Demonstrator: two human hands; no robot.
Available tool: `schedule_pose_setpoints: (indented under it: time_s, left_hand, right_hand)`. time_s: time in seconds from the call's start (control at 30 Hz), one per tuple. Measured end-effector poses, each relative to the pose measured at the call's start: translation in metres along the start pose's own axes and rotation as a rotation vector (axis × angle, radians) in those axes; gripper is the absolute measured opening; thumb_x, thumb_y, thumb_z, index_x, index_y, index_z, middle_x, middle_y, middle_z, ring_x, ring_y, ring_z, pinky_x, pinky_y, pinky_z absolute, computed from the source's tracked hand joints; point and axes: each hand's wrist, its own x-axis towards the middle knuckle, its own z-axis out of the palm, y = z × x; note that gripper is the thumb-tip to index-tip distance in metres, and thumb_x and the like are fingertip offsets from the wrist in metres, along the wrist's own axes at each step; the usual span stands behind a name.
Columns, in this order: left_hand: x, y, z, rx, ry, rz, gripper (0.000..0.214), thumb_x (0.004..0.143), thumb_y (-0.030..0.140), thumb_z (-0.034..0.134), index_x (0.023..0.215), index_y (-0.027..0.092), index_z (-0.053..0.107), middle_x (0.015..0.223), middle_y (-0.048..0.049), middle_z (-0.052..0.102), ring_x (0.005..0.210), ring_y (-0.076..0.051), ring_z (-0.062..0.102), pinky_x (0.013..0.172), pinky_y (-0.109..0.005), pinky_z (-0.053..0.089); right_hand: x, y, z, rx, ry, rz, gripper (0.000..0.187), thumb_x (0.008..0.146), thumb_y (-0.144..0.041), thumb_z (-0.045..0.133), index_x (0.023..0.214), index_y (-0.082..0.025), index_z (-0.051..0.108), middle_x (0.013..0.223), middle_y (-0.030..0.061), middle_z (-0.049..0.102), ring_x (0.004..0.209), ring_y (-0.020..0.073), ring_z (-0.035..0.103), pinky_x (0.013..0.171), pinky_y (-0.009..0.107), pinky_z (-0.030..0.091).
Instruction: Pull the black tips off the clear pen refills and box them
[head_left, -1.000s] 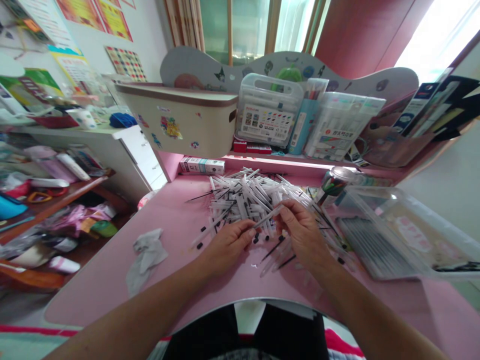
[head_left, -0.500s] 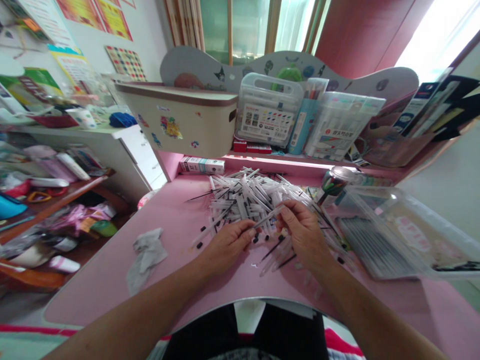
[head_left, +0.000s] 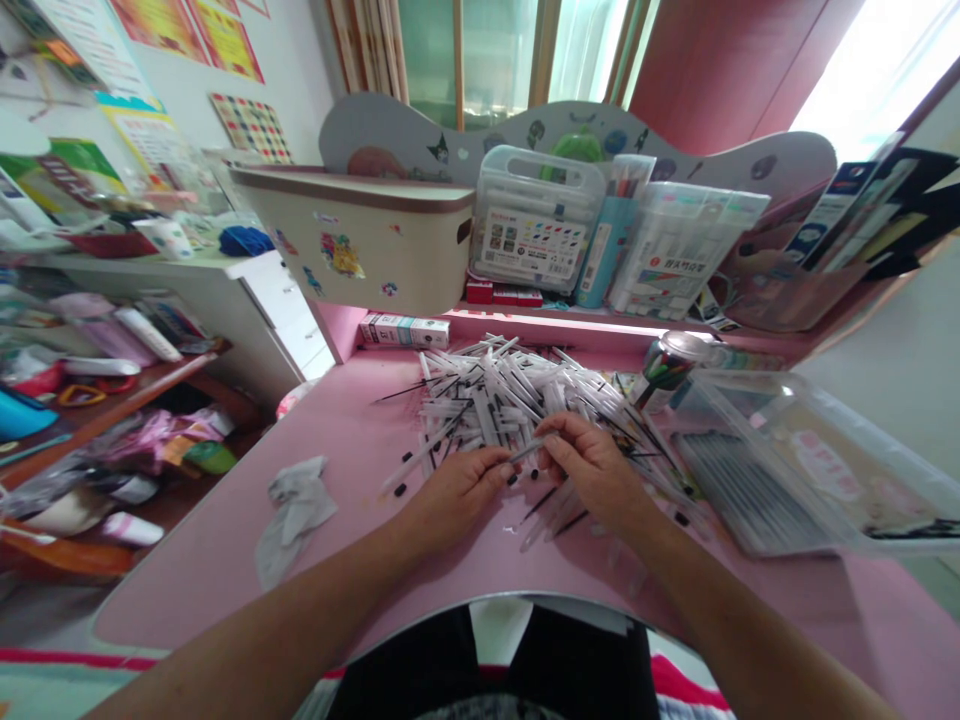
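Note:
Over the front of a heap of white and clear pen parts (head_left: 510, 385), my two hands hold one slender, translucent pen (head_left: 526, 450) between them. My left hand (head_left: 463, 490) pinches its left end with thumb and fingers. The other end is in the closed fingers of my right hand (head_left: 589, 462), which cover its tip. Small black caps (head_left: 399, 490) and thin dark refills lie about the heap. Below my right hand, several clear barrels (head_left: 551, 525) rest on the pink desk (head_left: 360, 590).
A clear plastic box (head_left: 832, 535) at the right has a row of dark, thin pens (head_left: 739, 485) inside. A crumpled white cloth (head_left: 296, 505) lies at the left. Behind the heap stand a jar of pens (head_left: 667, 365) and a shelf bearing a cream bin (head_left: 382, 245) and marker cases (head_left: 536, 225).
My right hand has moved left and slightly down, closer to my left hand. Less of the pen shows between them. My left hand has hardly moved.

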Motion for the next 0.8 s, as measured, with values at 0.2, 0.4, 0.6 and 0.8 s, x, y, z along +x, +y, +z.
schedule_pose_setpoints:
  time_s: [0.2, 0.4, 0.6, 0.8]
  left_hand:
    - [-0.001, -0.001, 0.005, 0.033, 0.048, -0.005, 0.029, 0.096, 0.024, 0.044, 0.1, 0.018, 0.072, 0.091, -0.0017, 0.073, 0.086, -0.018, 0.065, 0.081, -0.027, 0.044]
    - [-0.004, 0.0, 0.003, 0.282, 0.04, 0.005, 0.029, 0.095, 0.025, 0.042, 0.093, 0.018, 0.07, 0.085, -0.0039, 0.071, 0.08, -0.019, 0.064, 0.074, -0.028, 0.044]
    - [-0.004, -0.002, -0.001, 0.425, 0.037, 0.035, 0.027, 0.095, 0.025, 0.042, 0.092, 0.019, 0.068, 0.082, -0.0035, 0.071, 0.076, -0.019, 0.064, 0.071, -0.028, 0.045]
    - [-0.002, -0.003, 0.0, 0.504, 0.112, 0.074, 0.031, 0.092, 0.025, 0.047, 0.12, 0.019, 0.059, 0.1, -0.0082, 0.072, 0.088, -0.023, 0.067, 0.082, -0.035, 0.048]
  right_hand:
    - [-0.001, 0.003, 0.005, 0.104, 0.027, 0.051, 0.022, 0.087, -0.039, 0.059, 0.095, -0.019, 0.06, 0.069, -0.0019, 0.064, 0.057, 0.0102, 0.056, 0.056, 0.023, 0.045]
    - [-0.002, 0.005, 0.009, 0.113, 0.02, 0.071, 0.023, 0.085, -0.04, 0.06, 0.094, -0.019, 0.061, 0.069, -0.0013, 0.065, 0.057, 0.0109, 0.057, 0.056, 0.023, 0.046]
    - [-0.002, 0.006, 0.007, 0.087, -0.024, 0.066, 0.02, 0.087, -0.036, 0.057, 0.094, -0.018, 0.061, 0.07, -0.0008, 0.065, 0.058, 0.0111, 0.057, 0.057, 0.023, 0.046]
    - [0.001, -0.011, -0.002, -0.401, -0.078, -0.207, 0.008, 0.088, -0.021, 0.056, 0.085, -0.018, 0.063, 0.077, 0.002, 0.065, 0.074, 0.0166, 0.061, 0.07, 0.03, 0.046]
